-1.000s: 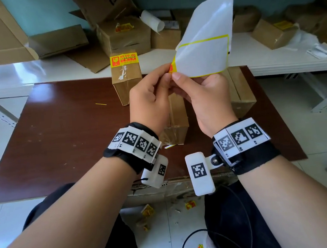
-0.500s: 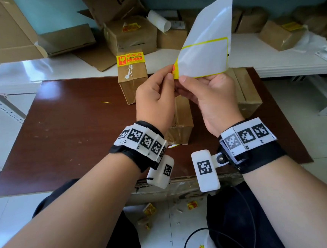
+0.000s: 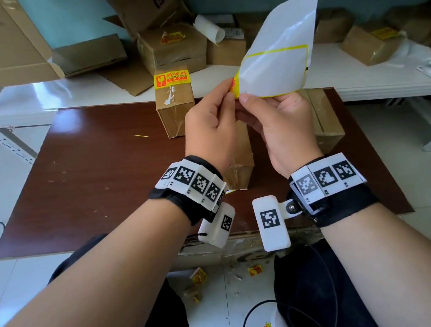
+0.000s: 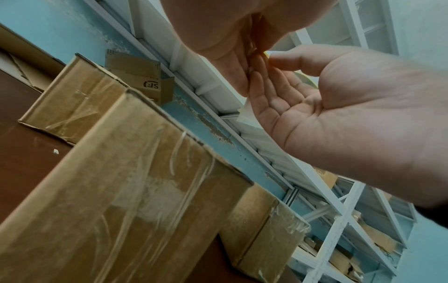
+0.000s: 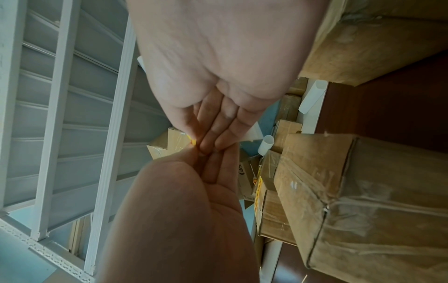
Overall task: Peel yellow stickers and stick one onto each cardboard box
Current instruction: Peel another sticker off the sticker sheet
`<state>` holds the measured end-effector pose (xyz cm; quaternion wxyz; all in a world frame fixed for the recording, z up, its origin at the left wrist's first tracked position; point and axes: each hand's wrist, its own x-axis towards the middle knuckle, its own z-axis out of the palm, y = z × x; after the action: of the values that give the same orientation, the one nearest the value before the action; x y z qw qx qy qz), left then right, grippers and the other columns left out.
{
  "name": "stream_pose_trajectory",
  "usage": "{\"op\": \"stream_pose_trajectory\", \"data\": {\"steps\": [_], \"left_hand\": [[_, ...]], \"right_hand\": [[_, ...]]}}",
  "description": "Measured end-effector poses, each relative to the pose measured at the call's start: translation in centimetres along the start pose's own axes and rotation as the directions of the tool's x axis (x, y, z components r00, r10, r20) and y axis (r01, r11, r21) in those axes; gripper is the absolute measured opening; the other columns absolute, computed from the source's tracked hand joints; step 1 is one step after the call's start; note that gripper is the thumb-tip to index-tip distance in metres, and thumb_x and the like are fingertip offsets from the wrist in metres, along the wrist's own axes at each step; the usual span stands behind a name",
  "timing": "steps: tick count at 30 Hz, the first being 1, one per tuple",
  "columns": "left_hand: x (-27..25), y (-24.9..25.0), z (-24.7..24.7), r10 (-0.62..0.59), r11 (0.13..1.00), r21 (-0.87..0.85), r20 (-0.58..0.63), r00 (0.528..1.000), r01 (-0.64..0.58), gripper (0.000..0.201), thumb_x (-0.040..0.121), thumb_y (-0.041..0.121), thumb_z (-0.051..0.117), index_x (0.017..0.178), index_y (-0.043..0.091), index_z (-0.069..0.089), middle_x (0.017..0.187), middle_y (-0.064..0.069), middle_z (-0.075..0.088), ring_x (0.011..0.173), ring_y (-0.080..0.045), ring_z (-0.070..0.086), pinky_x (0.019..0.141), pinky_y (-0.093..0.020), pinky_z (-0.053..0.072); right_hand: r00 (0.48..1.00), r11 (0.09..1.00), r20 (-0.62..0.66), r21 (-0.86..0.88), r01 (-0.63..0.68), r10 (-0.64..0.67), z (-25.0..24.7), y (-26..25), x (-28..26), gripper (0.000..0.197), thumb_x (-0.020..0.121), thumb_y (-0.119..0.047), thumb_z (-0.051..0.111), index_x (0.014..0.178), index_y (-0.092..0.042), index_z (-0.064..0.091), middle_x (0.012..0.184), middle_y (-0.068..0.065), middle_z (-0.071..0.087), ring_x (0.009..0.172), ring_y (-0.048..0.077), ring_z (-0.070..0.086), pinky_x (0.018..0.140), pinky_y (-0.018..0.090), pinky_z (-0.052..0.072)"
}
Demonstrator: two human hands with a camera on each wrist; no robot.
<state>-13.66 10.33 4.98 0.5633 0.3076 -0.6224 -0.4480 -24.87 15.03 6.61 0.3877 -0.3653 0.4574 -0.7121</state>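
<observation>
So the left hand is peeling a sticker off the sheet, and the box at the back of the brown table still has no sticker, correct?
Not quite: in the head view that box already has a yellow sticker on top. The left hand is indeed peeling a sticker off the sheet.

Daylight glare is seen on the white shelf (image 3: 46,92) in the head view; edges are bowed. Wrist views are dimmer, softly blurred.

Packing storeroom; taped cartons (image 3: 173,47); metal shelving (image 5: 72,114)
</observation>
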Motion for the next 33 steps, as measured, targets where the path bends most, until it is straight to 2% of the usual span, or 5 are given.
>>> {"op": "stream_pose_trajectory", "data": {"steps": [4,12,17,28,33], "left_hand": [[-0.16,0.12,-0.19,-0.005,1.0,0.014,0.008,1.0,0.005,0.038,0.106,0.018,0.047,0.136,0.009,0.068,0.117,-0.005,0.078,0.11,-0.026,0.075,0.096,-0.054,0.06],[-0.23,0.26,-0.34,0.0,1.0,0.002,0.002,1.0,0.0,0.034,0.1,0.017,0.059,0.13,0.01,0.073,0.107,-0.008,0.08,0.095,-0.029,0.078,0.086,-0.055,0.063],[-0.2,-0.11,-0.43,-0.048,0.999,-0.02,-0.025,0.999,0.048,0.034,0.101,0.024,0.056,0.125,0.013,0.076,0.101,-0.01,0.081,0.095,-0.035,0.077,0.088,-0.058,0.062],[-0.2,-0.12,-0.29,-0.084,0.996,-0.022,-0.071,0.994,0.083,0.026,0.102,0.025,0.06,0.113,0.013,0.08,0.088,-0.009,0.08,0.086,-0.036,0.077,0.083,-0.058,0.063],[-0.29,0.01,-0.38,-0.079,0.997,-0.011,-0.067,0.995,0.078,0.027,0.103,0.03,0.059,0.105,0.015,0.081,0.084,-0.011,0.078,0.083,-0.043,0.075,0.079,-0.06,0.063]], "right_hand": [[1.0,1.0,-0.003,-0.028,-0.008,0.008,0.01,-0.37,-0.21,0.015,0.098,0.006,0.07,0.104,-0.004,0.08,0.103,0.019,0.082,0.103,0.035,0.08,0.102,0.054,0.062],[0.999,0.996,-0.019,-0.087,0.027,-0.028,0.18,-0.53,-0.5,0.012,0.09,-0.003,0.075,0.101,-0.005,0.08,0.098,0.019,0.083,0.096,0.034,0.081,0.089,0.045,0.066],[0.999,0.99,-0.02,-0.14,0.03,-0.033,0.27,-0.35,-0.57,0.011,0.089,-0.009,0.076,0.097,-0.009,0.083,0.099,0.02,0.083,0.105,0.047,0.078,0.098,0.062,0.062],[0.998,0.991,-0.059,-0.135,0.001,-0.009,0.37,0.04,-0.51,0.015,0.088,-0.009,0.077,0.102,-0.004,0.083,0.097,0.017,0.083,0.096,0.031,0.081,0.092,0.047,0.066],[0.998,0.989,-0.06,-0.146,0.001,-0.01,0.4,0.24,-0.52,0.013,0.087,-0.009,0.075,0.098,-0.004,0.083,0.094,0.016,0.083,0.094,0.031,0.081,0.093,0.049,0.066]]}}
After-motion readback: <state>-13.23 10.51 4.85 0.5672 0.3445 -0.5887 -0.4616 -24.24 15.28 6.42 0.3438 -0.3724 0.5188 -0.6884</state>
